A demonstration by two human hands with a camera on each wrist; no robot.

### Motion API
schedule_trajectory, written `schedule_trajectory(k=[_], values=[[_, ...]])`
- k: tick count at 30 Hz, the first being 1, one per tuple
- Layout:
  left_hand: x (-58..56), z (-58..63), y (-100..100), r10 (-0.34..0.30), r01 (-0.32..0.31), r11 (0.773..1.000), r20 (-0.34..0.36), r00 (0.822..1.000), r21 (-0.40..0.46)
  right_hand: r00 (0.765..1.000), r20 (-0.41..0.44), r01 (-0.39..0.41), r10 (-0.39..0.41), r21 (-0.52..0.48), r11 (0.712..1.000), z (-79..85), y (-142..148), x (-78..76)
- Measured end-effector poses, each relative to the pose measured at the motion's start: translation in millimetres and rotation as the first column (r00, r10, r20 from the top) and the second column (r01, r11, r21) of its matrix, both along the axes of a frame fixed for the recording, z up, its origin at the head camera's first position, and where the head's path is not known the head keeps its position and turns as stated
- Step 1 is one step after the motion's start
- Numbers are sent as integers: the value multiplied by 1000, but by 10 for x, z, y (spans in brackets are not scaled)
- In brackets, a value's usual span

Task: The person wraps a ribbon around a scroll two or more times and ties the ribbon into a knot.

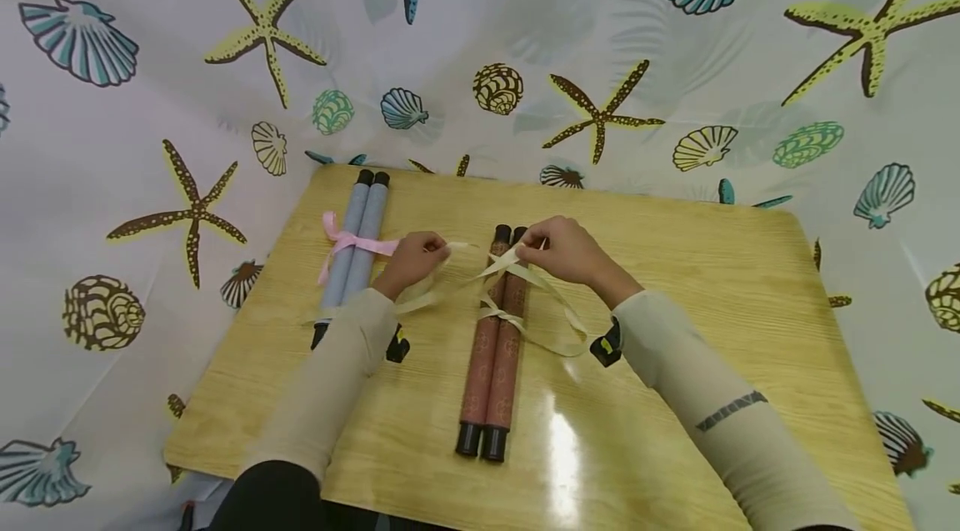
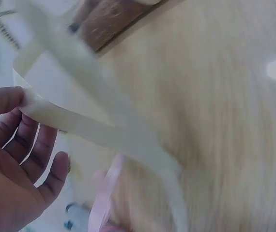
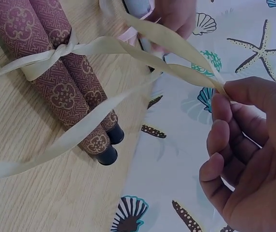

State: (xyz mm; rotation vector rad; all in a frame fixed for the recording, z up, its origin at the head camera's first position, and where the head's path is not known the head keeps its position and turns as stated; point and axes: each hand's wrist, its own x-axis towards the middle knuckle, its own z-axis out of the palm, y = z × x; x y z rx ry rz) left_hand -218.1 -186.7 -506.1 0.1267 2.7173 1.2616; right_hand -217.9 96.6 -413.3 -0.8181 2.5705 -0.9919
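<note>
Two red-brown patterned scrolls [image 1: 504,373] with black end caps lie side by side on the table. Round their middle goes a cream ribbon [image 3: 143,57], crossed in a knot [image 3: 64,50] on top, its long ends rising loose. My left hand [image 1: 414,260], left of the scrolls, pinches one stretch of ribbon between thumb and forefinger; its other fingers are loosely bent in the left wrist view. Above the scrolls' far ends, my right hand [image 1: 564,252] pinches a folded loop of the ribbon between thumb and forefinger. A ribbon tail curves down to the right of the scrolls.
Two pale blue scrolls [image 1: 371,218] tied with a pink ribbon [image 1: 345,239] lie at the table's left, partly behind my left forearm. The wooden table [image 1: 675,281] meets a white cloth [image 1: 465,139] printed with shells and starfish at its far edge.
</note>
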Motion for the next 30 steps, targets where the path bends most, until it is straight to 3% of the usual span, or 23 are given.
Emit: schedule_trajectory(k=[3, 7, 11, 14, 16, 19, 22, 26, 30], values=[[105, 202, -267, 99, -103, 990, 49, 994, 99, 1000, -4, 8, -8, 9, 1000, -10, 10, -15], [276, 456, -594, 240, -262, 935, 121, 963, 238, 999, -11, 31, -31, 14, 999, -8, 27, -36], [446, 707, -874, 377, -403, 840, 142, 915, 363, 999, -7, 45, -44, 20, 999, 2, 39, -49], [568, 908, -1053, 468, -461, 738, 119, 876, 494, 999, -2, 49, -49, 23, 999, -8, 48, -58], [648, 1049, -1138, 519, -474, 672, 95, 849, 569, 999, -1, 51, -51, 23, 998, -20, 59, -59], [754, 1240, -1204, 585, -483, 612, 52, 809, 627, 999, -1, 53, -53, 20, 998, -41, 79, -59], [810, 1380, -1219, 639, -489, 587, 1, 769, 646, 998, 2, 57, -57, 21, 998, -57, 85, -67], [786, 1497, -1256, 694, -496, 561, -51, 718, 663, 998, 19, 68, -68, 18, 998, -85, 80, -71], [776, 1624, -1311, 738, -433, 487, -92, 668, 759, 997, 30, 75, -75, 22, 997, -121, 86, -56]])
